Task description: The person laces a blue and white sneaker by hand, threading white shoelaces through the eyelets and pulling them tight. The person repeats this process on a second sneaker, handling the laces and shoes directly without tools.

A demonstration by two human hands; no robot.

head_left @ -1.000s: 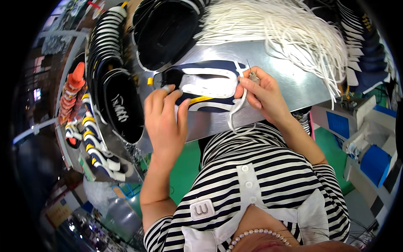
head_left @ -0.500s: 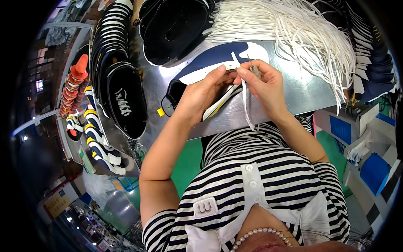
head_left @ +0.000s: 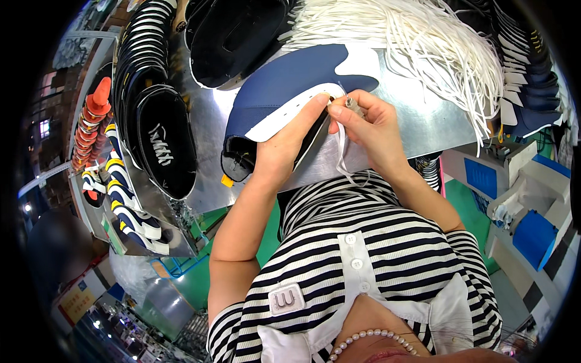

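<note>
A navy and white shoe upper lies on its side at the metal table's front, its black-lined opening toward me. My left hand is closed on the white eyelet strip, with the thumb pressed near its far end. Against that end, my right hand pinches a white shoelace, whose loose length hangs down to my striped shirt. A thin-pointed tool with a pale handle is also held in the right fingers; its tip is hard to make out. A yellow tab sticks out at the upper's heel.
White laces are heaped at the back right of the metal table. Black-lined uppers stand nested on the left, and another lies behind. More uppers are stacked at the far right. Orange shoe-shaped pieces stand left.
The upper has tilted so more of its navy side shows. The lace end that stood up above my fingers no longer shows there. Both hands stay close together at the eyelet strip.
</note>
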